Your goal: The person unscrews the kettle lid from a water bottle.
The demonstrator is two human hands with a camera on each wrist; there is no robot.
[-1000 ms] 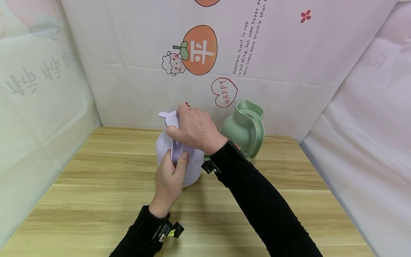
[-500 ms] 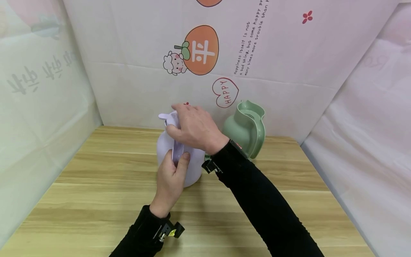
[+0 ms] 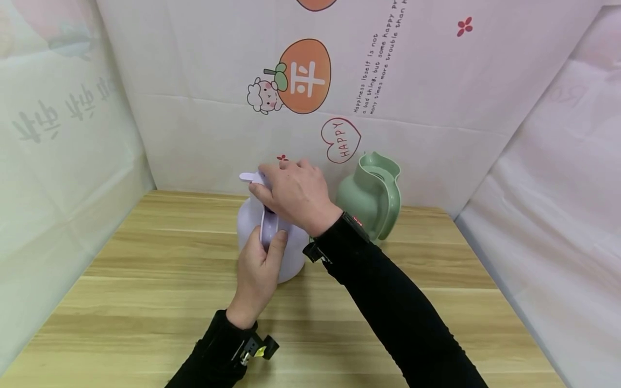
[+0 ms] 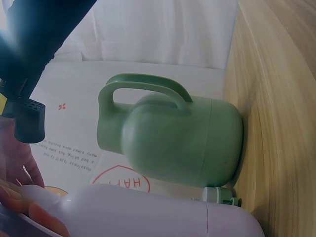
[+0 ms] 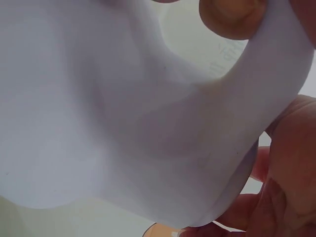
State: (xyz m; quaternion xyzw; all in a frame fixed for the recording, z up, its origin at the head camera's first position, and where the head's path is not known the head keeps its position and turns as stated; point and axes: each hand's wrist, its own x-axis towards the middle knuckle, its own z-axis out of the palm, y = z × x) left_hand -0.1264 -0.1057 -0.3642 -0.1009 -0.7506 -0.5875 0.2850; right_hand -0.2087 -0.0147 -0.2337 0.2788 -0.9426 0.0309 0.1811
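Note:
A lilac jug point(image 3: 249, 221) stands upright on the wooden table point(image 3: 145, 280), its spout point(image 3: 247, 176) pointing left. My left hand point(image 3: 257, 269) grips its handle point(image 3: 266, 229) from the near side, thumb laid along it. My right hand point(image 3: 293, 194) covers the jug's top, fingers curled over the lid, which is hidden under the palm. The jug's pale body point(image 5: 123, 113) fills the right wrist view, with a fingertip point(image 5: 229, 17) pressed on it. A lilac flank point(image 4: 163, 217) shows low in the left wrist view.
A green jug point(image 3: 371, 196) with a loop handle stands just right of the lilac one, near the back wall; it is also seen as a green jug point(image 4: 173, 140) from the left wrist. Printed sheets wall in the back and both sides.
My right hand has turned on the jug's top; its fingers shifted round toward the back and right. The left hand and the jug's body stay put.

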